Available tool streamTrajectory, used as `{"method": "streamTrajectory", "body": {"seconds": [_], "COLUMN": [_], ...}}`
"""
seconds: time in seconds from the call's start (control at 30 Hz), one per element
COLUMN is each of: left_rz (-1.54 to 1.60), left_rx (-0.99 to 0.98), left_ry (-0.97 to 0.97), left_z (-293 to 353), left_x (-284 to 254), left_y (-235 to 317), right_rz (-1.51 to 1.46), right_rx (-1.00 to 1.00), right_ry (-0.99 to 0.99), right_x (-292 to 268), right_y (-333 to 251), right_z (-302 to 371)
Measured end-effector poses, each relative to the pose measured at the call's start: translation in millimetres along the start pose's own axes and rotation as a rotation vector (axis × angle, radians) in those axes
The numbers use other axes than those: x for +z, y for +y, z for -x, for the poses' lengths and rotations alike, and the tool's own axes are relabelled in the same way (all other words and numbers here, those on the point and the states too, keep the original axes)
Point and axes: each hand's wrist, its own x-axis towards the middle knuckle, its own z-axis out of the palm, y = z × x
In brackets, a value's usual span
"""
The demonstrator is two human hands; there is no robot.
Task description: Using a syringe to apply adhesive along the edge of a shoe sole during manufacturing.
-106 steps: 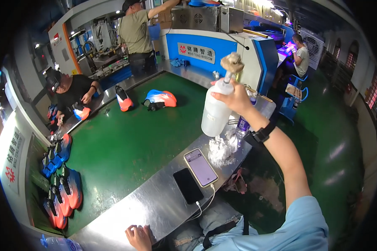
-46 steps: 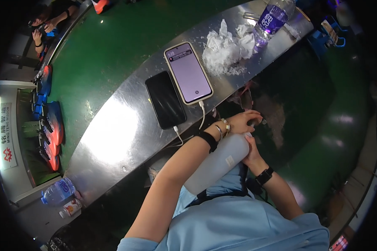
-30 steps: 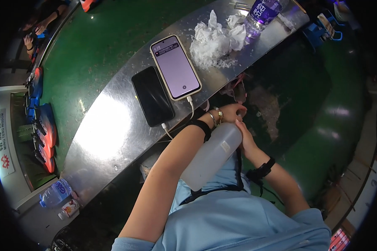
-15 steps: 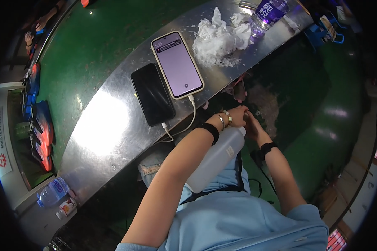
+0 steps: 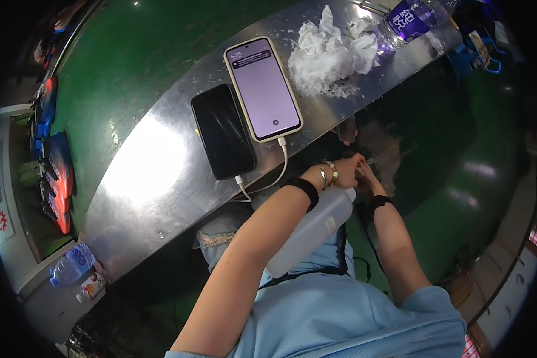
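Through the head camera I see the white bottle (image 5: 316, 230) slanting in front of the blue shirt (image 5: 340, 304). At the bottle's upper end, the left hand (image 5: 345, 172) and right hand (image 5: 371, 181) meet, fingers bent; I cannot tell how far they close or what they grip. Beyond the bottle, the counter (image 5: 155, 206) bears a black phone (image 5: 223, 132), a lit phone (image 5: 264, 89) and crumpled tissue (image 5: 328, 53).

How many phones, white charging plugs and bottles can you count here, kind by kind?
Phones: 2 (black phone, lit phone)
White charging plugs: 2
Bottles: 4 (white bottle, purple-labelled bottle, blue-capped bottle, small white-capped bottle)
Total: 8
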Motion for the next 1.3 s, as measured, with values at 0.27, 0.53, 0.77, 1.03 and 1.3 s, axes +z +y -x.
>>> {"method": "streamTrajectory", "body": {"seconds": [0.27, 0.53, 0.77, 1.03, 1.3], "left_rz": [0.024, -0.003, 0.104, 0.235, -0.027], "left_rx": [-0.053, -0.040, -0.023, -0.054, -0.112], "left_ry": [-0.007, 0.000, -0.052, -0.154, -0.240], "left_z": [-0.2, -2.6, -6.2, 17.3, -5.1], "left_x": [2.3, 2.1, 4.3, -7.2, 2.0], "left_y": [-1.1, -2.3, -22.2, 0.7, 9.4], "right_rz": [-0.001, 0.061, -0.022, -0.008, 0.071], "right_rx": [-0.280, -0.326, -0.285, -0.295, -0.311], "right_ry": [0.181, 0.263, 0.249, 0.263, 0.288], "right_x": [-10.4, -39.8, -33.8, -30.9, -41.8], "right_y": [4.4, 10.4, 15.2, 19.9, 33.3], "right_z": [-5.3, -28.1, -26.5, -23.1, -30.8]}}
